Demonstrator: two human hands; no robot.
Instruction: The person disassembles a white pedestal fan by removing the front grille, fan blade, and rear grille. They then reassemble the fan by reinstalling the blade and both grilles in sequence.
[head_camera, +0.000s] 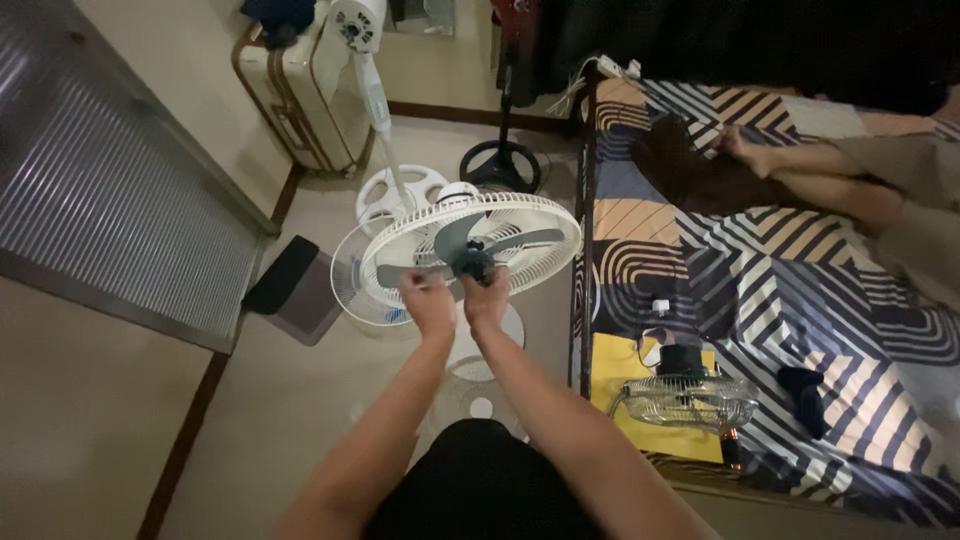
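Between left hand (428, 303) and right hand (487, 297), dark plastic fan blade hub (470, 262), inside round white wire fan guard (470, 238); right of it, patterned bed (800, 300) bearing small metal fan (688, 398); behind, cream hard-shell suitcase (305, 95)

Home bedroom: patterned bed (760, 270) on the right, suitcase (300, 100) against the wall at upper left.

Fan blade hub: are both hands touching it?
Touching. The head view shows the left hand and right hand with fingers meeting the dark hub inside the white fan guard.
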